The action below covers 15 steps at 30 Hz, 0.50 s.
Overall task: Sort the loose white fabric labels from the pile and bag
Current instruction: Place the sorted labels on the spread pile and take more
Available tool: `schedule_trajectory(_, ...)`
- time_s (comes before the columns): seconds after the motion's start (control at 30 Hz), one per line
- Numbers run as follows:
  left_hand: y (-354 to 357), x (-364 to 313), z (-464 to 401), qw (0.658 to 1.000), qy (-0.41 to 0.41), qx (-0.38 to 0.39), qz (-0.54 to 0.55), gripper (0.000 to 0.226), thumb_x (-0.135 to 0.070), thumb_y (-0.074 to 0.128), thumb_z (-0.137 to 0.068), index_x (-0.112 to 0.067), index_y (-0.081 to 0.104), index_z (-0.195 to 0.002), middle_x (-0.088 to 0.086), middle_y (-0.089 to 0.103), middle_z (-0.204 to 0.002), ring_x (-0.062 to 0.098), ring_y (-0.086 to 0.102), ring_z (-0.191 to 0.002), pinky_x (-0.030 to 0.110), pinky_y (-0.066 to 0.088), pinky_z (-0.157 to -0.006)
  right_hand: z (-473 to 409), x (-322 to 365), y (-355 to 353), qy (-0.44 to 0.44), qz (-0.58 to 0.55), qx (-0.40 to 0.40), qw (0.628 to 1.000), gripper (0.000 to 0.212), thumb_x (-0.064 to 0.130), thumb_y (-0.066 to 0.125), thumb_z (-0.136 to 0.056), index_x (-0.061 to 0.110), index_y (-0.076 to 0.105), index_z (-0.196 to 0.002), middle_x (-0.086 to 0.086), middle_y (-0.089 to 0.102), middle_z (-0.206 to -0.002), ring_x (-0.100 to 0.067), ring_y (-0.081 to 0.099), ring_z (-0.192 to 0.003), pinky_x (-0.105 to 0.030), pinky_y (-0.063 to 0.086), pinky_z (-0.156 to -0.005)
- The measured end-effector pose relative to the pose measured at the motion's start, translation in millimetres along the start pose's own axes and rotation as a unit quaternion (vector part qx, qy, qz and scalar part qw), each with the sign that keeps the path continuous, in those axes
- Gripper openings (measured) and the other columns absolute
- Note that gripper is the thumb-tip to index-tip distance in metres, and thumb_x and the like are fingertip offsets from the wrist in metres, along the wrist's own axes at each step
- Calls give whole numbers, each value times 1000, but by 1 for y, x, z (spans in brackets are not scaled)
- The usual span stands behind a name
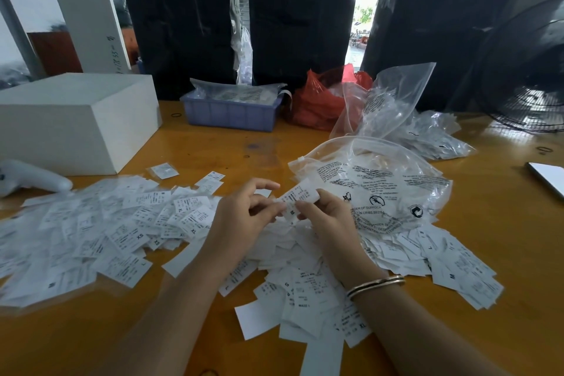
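Along the left edge of the wooden table (213,143) lies a white handheld device (33,178), and behind it, toward the far left corner, stands a white box (76,119). In front of these, loose white fabric labels (100,232) printed with size letters spread from the left edge to the middle of the near side. Toward the far edge sits a blue plastic crate (232,114) holding bagged items, with a red plastic bag (320,101) just to its right. At the table's middle, the left hand (241,217) and the right hand (326,217) meet over the pile, each pinching one label marked M (297,198) between thumb and fingertips, the other fingers curled. A bangle (377,285) circles the right wrist. Just beyond the right hand lies a clear printed bag (381,186), resting partly on more labels (451,265) toward the near right. Further clear bags (396,107) sit behind it, and a black fan (534,85) stands at the far right corner.
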<state>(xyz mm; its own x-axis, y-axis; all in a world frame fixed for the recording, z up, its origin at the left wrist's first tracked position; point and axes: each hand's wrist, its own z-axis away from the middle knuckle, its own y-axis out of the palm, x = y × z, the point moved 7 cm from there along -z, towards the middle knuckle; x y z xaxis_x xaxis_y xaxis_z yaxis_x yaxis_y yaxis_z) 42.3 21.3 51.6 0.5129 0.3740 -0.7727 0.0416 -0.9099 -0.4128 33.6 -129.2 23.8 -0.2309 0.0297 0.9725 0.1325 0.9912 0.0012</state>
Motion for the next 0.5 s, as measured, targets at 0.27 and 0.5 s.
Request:
schedule_trajectory(0.27, 3, 0, -1, 999, -7, 7, 34, 29, -50, 61, -69, -42, 54, -96, -25, 69, -75, -4, 66, -72, 6, 47, -62, 2, 4, 7, -24, 50, 17, 998, 3, 13, 65, -85, 15, 66, -88, -8, 59, -72, -19, 54, -67, -37, 44, -63)
schedule_trajectory(0.5, 2, 4, 0, 999, -17, -5, 45, 25, -40, 65, -76, -37, 56, -99, -16, 71, -72, -4, 65, -70, 5, 45, -60, 3, 14, 9, -88, 119, 6, 989, 20, 6, 62, -87, 25, 66, -83, 9, 66, -74, -14, 62, -72, -32, 52, -69)
